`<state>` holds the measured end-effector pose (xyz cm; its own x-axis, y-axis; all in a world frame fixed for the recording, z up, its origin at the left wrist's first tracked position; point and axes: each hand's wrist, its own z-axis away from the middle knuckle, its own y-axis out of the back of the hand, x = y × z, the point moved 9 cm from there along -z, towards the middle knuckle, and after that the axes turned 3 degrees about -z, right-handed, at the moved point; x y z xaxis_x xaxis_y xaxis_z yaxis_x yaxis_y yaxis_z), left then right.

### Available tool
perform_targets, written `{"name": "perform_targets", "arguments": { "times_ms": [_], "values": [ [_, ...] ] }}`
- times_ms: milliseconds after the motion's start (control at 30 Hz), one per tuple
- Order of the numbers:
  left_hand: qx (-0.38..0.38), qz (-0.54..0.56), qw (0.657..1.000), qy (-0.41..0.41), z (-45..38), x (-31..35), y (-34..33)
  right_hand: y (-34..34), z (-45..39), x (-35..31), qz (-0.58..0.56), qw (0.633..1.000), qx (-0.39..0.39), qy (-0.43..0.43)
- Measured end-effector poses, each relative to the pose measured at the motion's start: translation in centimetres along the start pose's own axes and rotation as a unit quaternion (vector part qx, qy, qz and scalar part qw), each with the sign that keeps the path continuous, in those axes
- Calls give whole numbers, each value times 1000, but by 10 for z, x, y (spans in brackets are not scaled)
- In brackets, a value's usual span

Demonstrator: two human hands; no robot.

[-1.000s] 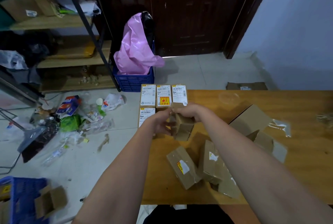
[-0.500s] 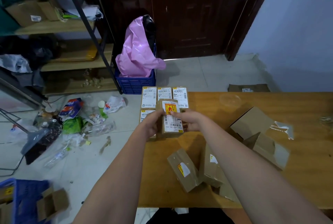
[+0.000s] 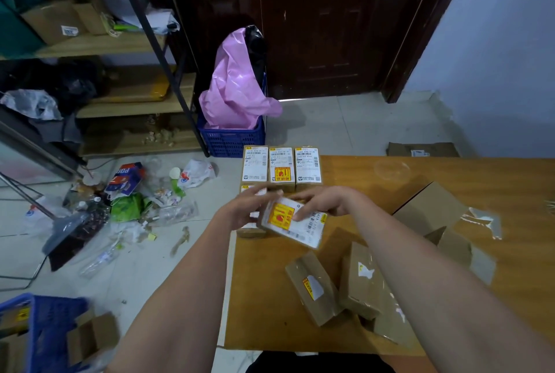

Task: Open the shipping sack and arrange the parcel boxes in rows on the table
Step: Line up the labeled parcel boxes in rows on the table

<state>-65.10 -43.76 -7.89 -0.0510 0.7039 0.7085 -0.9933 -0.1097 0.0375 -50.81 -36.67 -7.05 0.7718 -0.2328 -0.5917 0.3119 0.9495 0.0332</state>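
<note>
Far L: wooden shelving unit (image 3: 99, 45) w/ cardboard boxes and dark bags on its boards. Floor below: litter pile (image 3: 132, 201), plastic wrappers, green bag, bottle. Bottom L corner: blue crate (image 3: 45, 333) w/ an open carton just beside it. By the dark door (image 3: 324, 24): second blue basket (image 3: 232, 140) holding a pink plastic bag (image 3: 237, 87).

Wooden table (image 3: 450, 171), far L corner: row of 3 labelled parcel boxes (image 3: 281, 167) side by side, labels up, touching. One more labelled box (image 3: 250, 231) lies in front of the row's L end, mostly hidden by the hands.

Left hand (image 3: 240, 210): fingers spread at L edge of the held parcel (image 3: 292, 222); blurred, so can't tell if it grips or only touches. Right hand (image 3: 322, 201): fingers curled over the far edge, thumb on the label, grasping it. Parcel tilted, label w/ yellow-red sticker up, above table just in front of the row.

Nearer: 2 taped brown boxes (image 3: 313, 288) leaning together, unsorted. R: larger brown box (image 3: 429, 207), flaps loose, clear tape scrap (image 3: 483, 219) beside it.
</note>
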Motion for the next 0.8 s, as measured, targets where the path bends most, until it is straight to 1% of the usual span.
{"name": "perform_targets", "arguments": {
  "times_ms": [33, 67, 100, 133, 167, 200, 233, 267, 300, 367, 400, 433, 500, 533, 567, 600, 633, 667, 700, 733, 800],
  "values": [
    [-57, -56, 997, 21, 3, -4, -8, 0, 2, -4, 38, 999, -16, -6],
    [-96, -93, 990, 39, 4, -8, -13, 1, 3, -9, 58, 998, -19, -11],
    [-101, -108, 988, 48, 3, -10, -13, 5, 2, -13, 63, 998, -1, -13],
    [-79, -102, 991, 45, -1, -9, -8, 13, 1, -18, 52, 998, 37, -10],
    [-49, -81, 995, 37, -7, -8, 0, 25, -4, -18, 21, 995, 92, -9],
    [-19, -46, 998, 28, -11, -8, 7, 35, -5, -16, -29, 989, 146, -14],
    [5, -9, 1000, 25, -13, -9, 13, 40, -8, -11, -88, 980, 179, -24],
    [18, 29, 999, 22, -16, -10, 17, 38, -13, -3, -151, 971, 182, -38],
    [25, 59, 998, 19, -19, -12, 19, 30, -21, 3, -219, 961, 161, -47],
    [30, 97, 995, 8, -23, -11, 17, 8, -30, 2, -343, 933, 106, -30],
    [29, 102, 994, 5, -25, -10, 15, 3, -32, 0, -373, 923, 99, -13],
    [26, 89, 996, 6, -26, -10, 14, 2, -35, -1, -387, 916, 107, 2],
    [27, 24, 999, 11, -29, -11, 18, 6, -38, 3, -375, 915, 148, 8],
    [43, -15, 999, 6, -31, -12, 25, 9, -38, 5, -359, 918, 168, 6],
    [85, -47, 995, -2, -35, -12, 36, 14, -40, 10, -339, 922, 185, -1],
    [150, -70, 986, -10, -37, -13, 53, 17, -43, 16, -311, 930, 197, -15],
    [221, -86, 971, -18, -37, -14, 72, 20, -47, 21, -281, 937, 206, -30],
    [276, -94, 956, -19, -35, -16, 85, 22, -51, 28, -253, 942, 214, -47],
    [305, -101, 947, -10, -34, -19, 94, 23, -57, 33, -230, 947, 216, -60],
    [313, -113, 943, 4, -36, -23, 98, 23, -64, 38, -213, 950, 217, -74],
    [303, -139, 942, 35, -43, -34, 101, 22, -75, 43, -190, 954, 215, -90]
  ]
}}
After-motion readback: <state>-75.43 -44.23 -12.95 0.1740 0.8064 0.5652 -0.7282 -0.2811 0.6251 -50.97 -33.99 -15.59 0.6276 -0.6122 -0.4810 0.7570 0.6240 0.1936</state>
